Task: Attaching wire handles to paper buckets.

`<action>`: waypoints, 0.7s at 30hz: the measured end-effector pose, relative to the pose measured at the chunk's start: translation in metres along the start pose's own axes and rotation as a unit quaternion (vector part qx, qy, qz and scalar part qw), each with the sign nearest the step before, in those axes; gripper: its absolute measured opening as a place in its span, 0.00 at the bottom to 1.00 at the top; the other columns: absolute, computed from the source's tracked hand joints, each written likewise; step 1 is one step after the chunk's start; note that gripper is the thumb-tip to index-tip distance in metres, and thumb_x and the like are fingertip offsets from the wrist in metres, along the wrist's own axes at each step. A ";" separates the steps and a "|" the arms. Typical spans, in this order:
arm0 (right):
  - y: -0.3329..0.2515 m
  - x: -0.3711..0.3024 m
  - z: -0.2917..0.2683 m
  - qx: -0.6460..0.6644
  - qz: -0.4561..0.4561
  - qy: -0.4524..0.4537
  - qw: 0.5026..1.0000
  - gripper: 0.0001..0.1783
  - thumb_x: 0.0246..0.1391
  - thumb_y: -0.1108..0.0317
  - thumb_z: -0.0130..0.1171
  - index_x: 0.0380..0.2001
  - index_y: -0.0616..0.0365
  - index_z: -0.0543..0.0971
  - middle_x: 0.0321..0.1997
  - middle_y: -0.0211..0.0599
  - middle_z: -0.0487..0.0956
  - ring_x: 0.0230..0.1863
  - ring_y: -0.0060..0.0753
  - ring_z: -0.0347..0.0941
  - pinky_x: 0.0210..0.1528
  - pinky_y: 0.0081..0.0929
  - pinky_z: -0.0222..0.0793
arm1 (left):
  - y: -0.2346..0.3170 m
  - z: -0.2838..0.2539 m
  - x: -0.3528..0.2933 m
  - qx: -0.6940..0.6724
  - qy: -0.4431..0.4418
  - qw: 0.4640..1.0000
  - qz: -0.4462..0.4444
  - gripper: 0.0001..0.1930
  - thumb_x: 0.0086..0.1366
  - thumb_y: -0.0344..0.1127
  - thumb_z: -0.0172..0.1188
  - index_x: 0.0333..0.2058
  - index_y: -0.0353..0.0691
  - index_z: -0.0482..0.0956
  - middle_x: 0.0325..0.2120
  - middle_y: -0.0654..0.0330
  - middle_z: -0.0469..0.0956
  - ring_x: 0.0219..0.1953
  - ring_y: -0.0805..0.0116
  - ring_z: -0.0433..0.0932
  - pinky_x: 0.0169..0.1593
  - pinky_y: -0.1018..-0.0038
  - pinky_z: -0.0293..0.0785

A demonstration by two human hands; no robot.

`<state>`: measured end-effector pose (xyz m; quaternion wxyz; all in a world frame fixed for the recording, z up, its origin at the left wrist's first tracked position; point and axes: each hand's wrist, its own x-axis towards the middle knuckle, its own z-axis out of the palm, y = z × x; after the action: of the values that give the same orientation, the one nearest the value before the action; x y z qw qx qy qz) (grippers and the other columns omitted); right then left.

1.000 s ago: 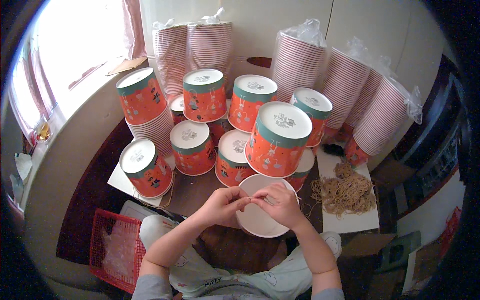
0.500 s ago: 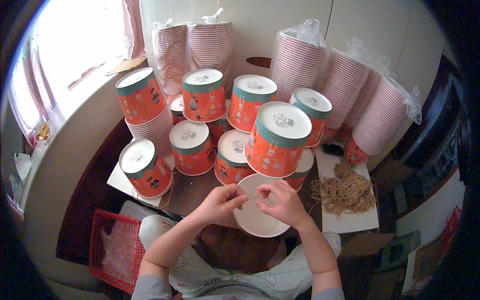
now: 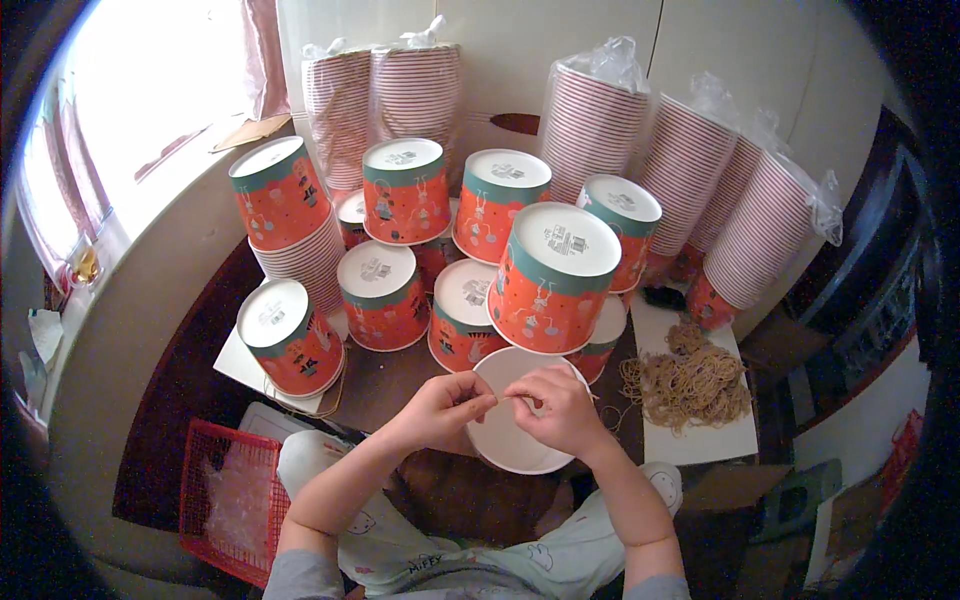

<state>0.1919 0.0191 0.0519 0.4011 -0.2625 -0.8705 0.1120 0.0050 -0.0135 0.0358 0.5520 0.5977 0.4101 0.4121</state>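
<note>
Left hand (image 3: 445, 408): thumb and forefinger closed to a pinch on a short length of string (image 3: 504, 399); other fingers curled. Right hand (image 3: 560, 410): fingertips drawn together, pinching the same string just beside the left; remaining fingers bent. Position of string: above the mouth of the white-lined bucket, between the two hands; its ends too fine to trace.

White-lined bucket (image 3: 518, 448): one, mouth up, before the person; no contents visible in the part not covered by the hands.

Printed buckets (image 3: 553, 295): orange and green, white bases, upside down in a cluster on the brown table (image 3: 372, 385); several raised on others, one at left atop a nested column (image 3: 300, 265).

Wrapped stacks (image 3: 592, 125): nested buckets in clear bags, at the back, left and right.

Red basket (image 3: 188, 490): low at left, holding clear plastic (image 3: 238, 495).

String heap (image 3: 692, 390): brown, tangled, on a white board (image 3: 700, 447) at right.
</note>
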 end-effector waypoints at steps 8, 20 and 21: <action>0.000 -0.002 0.002 -0.066 0.004 0.002 0.998 0.06 0.35 0.71 0.56 0.22 0.54 0.72 0.23 0.31 0.74 0.29 0.32 0.71 0.37 0.31 0.60 | -0.004 -0.001 0.000 0.026 -0.002 1.000 0.009 0.07 0.59 0.31 0.53 0.27 0.33 0.71 0.19 0.67 0.69 0.24 0.82 0.67 0.28 0.83 0.64; 0.001 -0.002 -0.007 0.100 0.165 -0.018 0.981 0.10 0.40 0.70 0.59 0.30 0.55 0.72 0.24 0.32 0.74 0.27 0.33 0.71 0.36 0.32 0.65 | 0.001 -0.004 0.000 -0.018 0.014 1.000 -0.006 0.06 0.59 0.32 0.53 0.29 0.34 0.71 0.22 0.66 0.72 0.27 0.81 0.70 0.32 0.81 0.67; 0.002 -0.002 -0.009 0.100 0.164 -0.018 0.981 0.10 0.40 0.70 0.59 0.30 0.55 0.72 0.24 0.32 0.74 0.27 0.33 0.71 0.36 0.32 0.65 | 0.001 -0.004 0.000 -0.018 0.014 1.000 -0.006 0.06 0.59 0.32 0.53 0.29 0.34 0.71 0.22 0.66 0.72 0.27 0.81 0.70 0.32 0.81 0.67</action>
<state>0.2003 0.0193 0.0554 0.3857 -0.3583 -0.8070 0.2677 0.0011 -0.0123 0.0375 0.5594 0.5795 0.4138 0.4243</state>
